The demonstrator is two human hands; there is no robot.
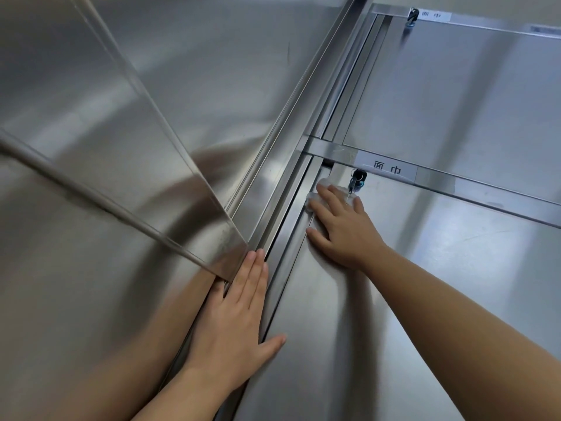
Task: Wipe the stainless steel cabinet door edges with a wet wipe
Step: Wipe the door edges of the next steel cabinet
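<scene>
A stainless steel cabinet door fills the lower right, its left edge running up along a vertical frame channel. My right hand lies flat near the door's upper left corner, pressing a crumpled white wet wipe against the steel just below a lock. The wipe shows only around my fingertips. My left hand rests flat and holds nothing, fingers together over the frame channel, thumb spread onto the door.
A key with a dark fob hangs in the lock beside my right fingers. A white label sits on the horizontal rail above. An upper door has its own key. Steel panels fill the left.
</scene>
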